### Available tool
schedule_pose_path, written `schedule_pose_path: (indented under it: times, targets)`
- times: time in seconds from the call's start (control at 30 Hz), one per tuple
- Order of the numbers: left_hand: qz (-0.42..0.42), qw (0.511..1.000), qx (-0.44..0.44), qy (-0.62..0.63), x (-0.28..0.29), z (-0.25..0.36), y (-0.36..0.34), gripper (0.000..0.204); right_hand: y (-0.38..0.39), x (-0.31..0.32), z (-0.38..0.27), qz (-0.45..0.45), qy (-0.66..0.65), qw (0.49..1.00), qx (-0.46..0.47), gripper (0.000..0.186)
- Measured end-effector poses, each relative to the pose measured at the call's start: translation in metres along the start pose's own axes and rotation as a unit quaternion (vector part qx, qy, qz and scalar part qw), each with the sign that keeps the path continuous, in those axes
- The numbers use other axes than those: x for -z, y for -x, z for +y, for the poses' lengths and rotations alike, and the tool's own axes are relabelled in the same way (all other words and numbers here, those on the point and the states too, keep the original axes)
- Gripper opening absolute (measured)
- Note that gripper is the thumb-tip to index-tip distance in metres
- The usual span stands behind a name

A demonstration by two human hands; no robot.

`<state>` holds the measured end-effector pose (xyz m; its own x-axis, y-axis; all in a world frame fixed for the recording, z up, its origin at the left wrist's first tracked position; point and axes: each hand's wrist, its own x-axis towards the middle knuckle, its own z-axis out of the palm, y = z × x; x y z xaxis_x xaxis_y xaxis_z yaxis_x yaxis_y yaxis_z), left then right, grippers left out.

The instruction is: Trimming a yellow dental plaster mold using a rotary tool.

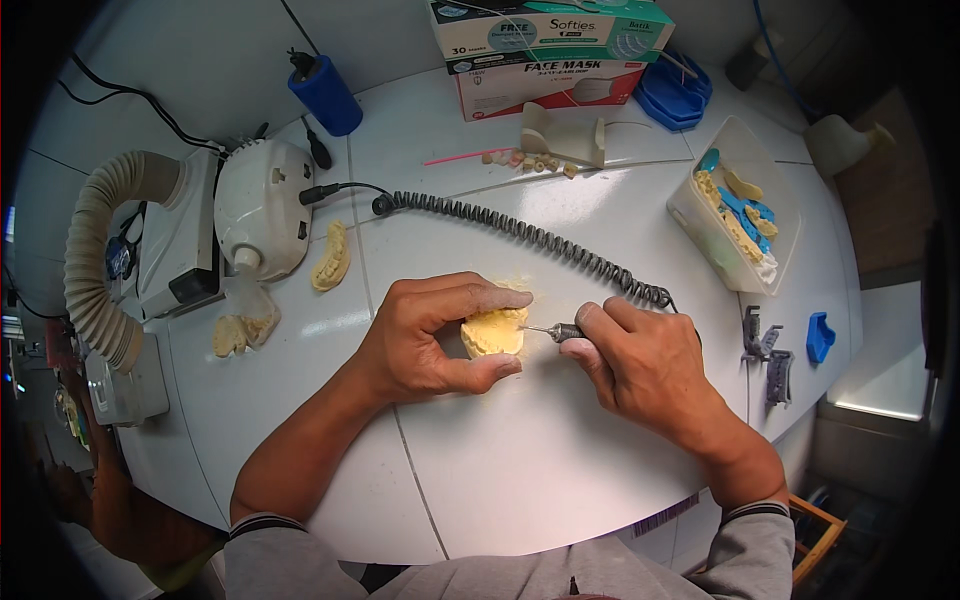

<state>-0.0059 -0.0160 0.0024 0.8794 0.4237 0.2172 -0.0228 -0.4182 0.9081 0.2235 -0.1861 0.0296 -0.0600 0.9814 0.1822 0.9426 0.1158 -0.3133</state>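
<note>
Head view: over the white bench (530, 460), the person's left hand (410, 345) grips a yellow dental cast (492, 335) near the middle of the work area, its fingers closed on the far edge and its thumb on the near edge. The right hand (645, 365) pinches a dark rotary handpiece (566, 332), thumb and fingers closed around the grip, and the thin metal bur (538, 328) points left at the cast's right side; whether the tip touches it is too fine to tell. Behind the hands, a coiled black cord (530, 235) stretches from the right hand's side up left toward a white motor unit (262, 200). Just right of that unit lies a second yellow cast (331, 257), and below it a clear plastic bag (255, 303) sits against more yellow cast pieces (229, 336). A ribbed beige hose (88, 235) arches at far left. At the back stand a blue cylinder (328, 97) and stacked mask boxes (545, 85). To the right, a translucent tub (705, 242) holds yellow and blue pieces, with a small blue tray (821, 338) lying nearer the bench's right edge.
</note>
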Motion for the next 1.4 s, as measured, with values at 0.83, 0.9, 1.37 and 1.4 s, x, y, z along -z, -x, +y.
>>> schedule_pose_path:
  times: [0.83, 0.9, 1.37, 1.4]
  targets:
    - [0.029, 0.995, -0.076, -0.058, -0.005, -0.005, -0.003, 0.082, 0.004, -0.001, 0.007, 0.026, -0.029, 0.999, -0.038, 0.035]
    - [0.036, 0.99, -0.089, -0.104, -0.007, -0.005, -0.003, 0.084, 0.005, 0.0, 0.01, 0.028, -0.025, 0.998, -0.042, 0.035]
    - [0.051, 0.982, -0.118, -0.138, -0.009, -0.009, 0.002, 0.079, 0.003, 0.005, 0.015, -0.002, -0.009, 0.996, -0.083, 0.04]
    - [0.053, 0.982, -0.12, -0.137, -0.009, -0.009, 0.001, 0.078, 0.003, 0.007, 0.016, -0.005, -0.006, 0.997, -0.079, 0.04]
